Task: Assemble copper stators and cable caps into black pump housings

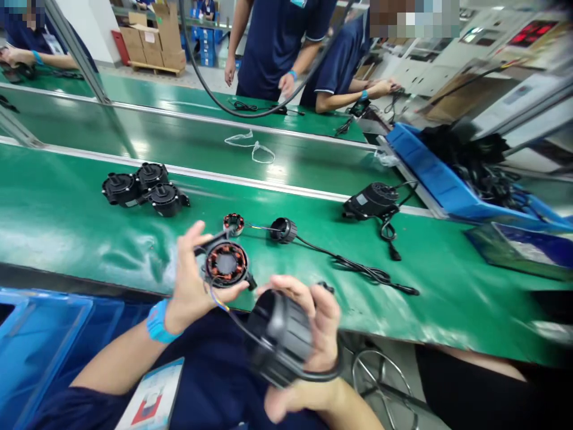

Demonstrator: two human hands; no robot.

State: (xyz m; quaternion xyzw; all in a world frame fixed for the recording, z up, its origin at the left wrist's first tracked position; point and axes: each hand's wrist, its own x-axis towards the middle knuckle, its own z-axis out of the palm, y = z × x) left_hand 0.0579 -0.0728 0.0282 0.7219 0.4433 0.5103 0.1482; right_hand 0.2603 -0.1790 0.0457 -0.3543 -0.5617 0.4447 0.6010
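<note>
My left hand (190,278) grips a black motor housing (227,263) by its rim, with a ring of copper coils facing up inside it. Thin coloured wires run from that housing to a ribbed black cap (286,334), which my right hand (322,322) holds, its fingers wrapped round the side. A black cable loops from the cap over the right hand; the cap is blurred. Just beyond my hands, a loose copper-wound stator (233,223) lies on the green mat, wired to another ribbed black cap (283,230) with a bundled black power cord (367,272).
Several black pump housings (147,188) stand together at the left. A fully assembled black pump (371,201) with its cord sits at the right, near a blue bin (456,179) of black parts. Blue crates (58,334) are at lower left. Co-workers (282,48) stand across the bench.
</note>
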